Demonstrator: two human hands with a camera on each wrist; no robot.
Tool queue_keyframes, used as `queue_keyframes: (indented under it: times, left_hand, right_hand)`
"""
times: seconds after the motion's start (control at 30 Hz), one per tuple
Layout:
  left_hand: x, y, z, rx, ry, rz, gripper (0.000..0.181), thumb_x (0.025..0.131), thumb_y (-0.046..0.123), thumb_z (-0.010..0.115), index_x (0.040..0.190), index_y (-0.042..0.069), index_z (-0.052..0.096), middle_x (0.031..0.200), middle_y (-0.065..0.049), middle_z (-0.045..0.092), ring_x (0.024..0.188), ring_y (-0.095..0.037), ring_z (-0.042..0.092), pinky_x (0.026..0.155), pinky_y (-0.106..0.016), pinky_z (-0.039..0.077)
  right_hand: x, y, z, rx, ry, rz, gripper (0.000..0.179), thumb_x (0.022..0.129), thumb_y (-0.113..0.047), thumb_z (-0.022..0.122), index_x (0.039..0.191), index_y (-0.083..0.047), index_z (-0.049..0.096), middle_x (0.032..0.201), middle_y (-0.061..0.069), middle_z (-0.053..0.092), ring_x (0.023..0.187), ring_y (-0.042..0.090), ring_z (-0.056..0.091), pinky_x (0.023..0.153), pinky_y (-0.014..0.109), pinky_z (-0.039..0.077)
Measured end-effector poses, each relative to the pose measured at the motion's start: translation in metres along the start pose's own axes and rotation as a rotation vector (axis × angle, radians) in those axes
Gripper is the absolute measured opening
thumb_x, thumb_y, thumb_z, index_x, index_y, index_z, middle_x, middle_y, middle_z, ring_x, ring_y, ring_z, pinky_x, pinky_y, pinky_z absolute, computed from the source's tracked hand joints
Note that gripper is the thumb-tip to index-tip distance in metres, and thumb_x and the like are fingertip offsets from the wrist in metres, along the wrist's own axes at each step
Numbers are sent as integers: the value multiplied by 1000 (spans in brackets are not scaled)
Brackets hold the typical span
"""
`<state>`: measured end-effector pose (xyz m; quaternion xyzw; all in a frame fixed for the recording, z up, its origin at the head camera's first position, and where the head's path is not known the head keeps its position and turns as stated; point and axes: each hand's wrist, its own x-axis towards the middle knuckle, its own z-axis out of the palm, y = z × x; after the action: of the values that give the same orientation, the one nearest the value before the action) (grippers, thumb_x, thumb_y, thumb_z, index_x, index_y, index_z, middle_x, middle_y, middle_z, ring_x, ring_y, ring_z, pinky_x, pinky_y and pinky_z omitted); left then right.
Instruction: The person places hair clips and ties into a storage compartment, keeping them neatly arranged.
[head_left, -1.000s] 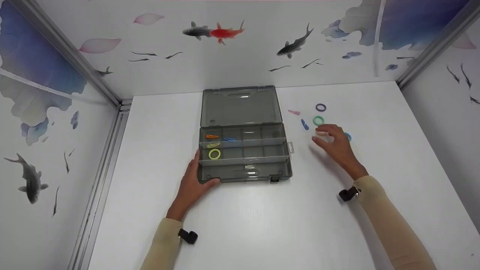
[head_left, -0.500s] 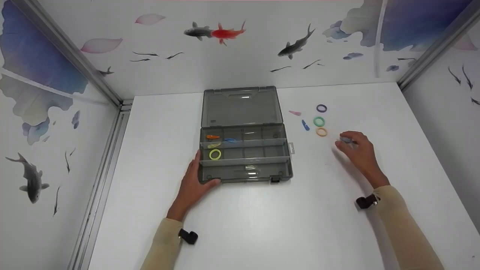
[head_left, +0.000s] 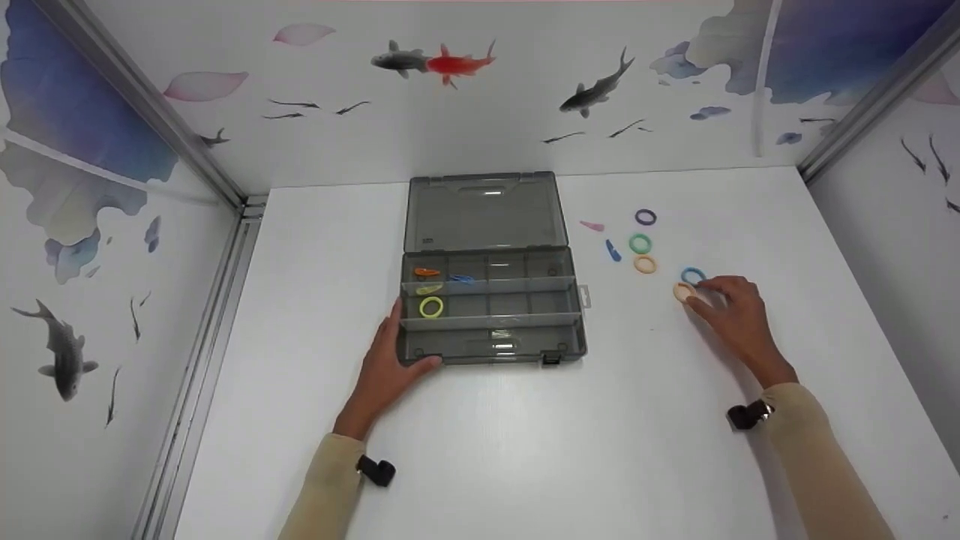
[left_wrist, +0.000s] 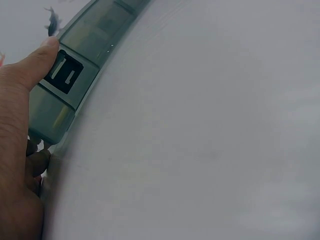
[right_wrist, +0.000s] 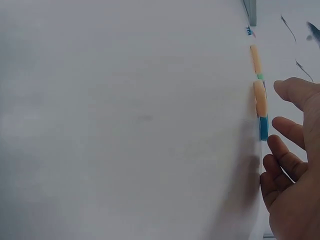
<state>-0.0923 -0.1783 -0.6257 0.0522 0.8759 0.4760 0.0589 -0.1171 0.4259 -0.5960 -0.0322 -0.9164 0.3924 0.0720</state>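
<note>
A grey see-through compartment box (head_left: 517, 345) lies with its lid (head_left: 484, 217) folded back. My left hand (head_left: 384, 375) grips its near left corner, thumb over the front wall and fingers along the side. In the left wrist view, the thumb lies by the box's dark latch (left_wrist: 64, 72). My right hand (head_left: 739, 315) is at a light orange ring (head_left: 683, 292) and a blue ring (head_left: 693, 275), thumb and forefinger spread around their near side. The right wrist view shows the fingers (right_wrist: 289, 131) loosely bent beside the orange ring (right_wrist: 260, 97), with a gap between.
Inside the box are an orange clip (head_left: 427, 272), a blue clip (head_left: 462, 279), a yellow clip (head_left: 429, 289) and a yellow ring (head_left: 431, 307). Right of it lie a pink clip (head_left: 592, 226), a dark blue clip (head_left: 613, 250), and purple (head_left: 646, 217), green (head_left: 640, 243) and orange (head_left: 645, 264) rings.
My right hand has moved right and toward me, from beside the farther orange ring to the blue ring and second orange ring, now uncovered. The left hand stays on the box.
</note>
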Motion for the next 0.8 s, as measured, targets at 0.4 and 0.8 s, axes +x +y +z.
queue_keyframes:
  times: [0.4, 0.8]
  left_hand:
    - [0, 1, 1, 25, 5, 35, 124, 90, 60, 88, 180, 27, 8, 180, -23, 23, 165, -47, 23, 129, -69, 26]
    - [1, -1, 1, 23, 0, 20, 125, 89, 63, 88, 180, 28, 9, 181, -22, 21, 166, -48, 20, 129, -70, 25]
  right_hand:
    - [3, 4, 7, -50, 7, -108, 33, 95, -7, 87, 120, 10, 75, 124, 32, 59, 124, 49, 45, 104, 64, 32]
    - [4, 3, 12, -51, 29, -77, 33, 97, -10, 86, 123, 7, 76, 127, 29, 58, 125, 47, 44, 106, 65, 29]
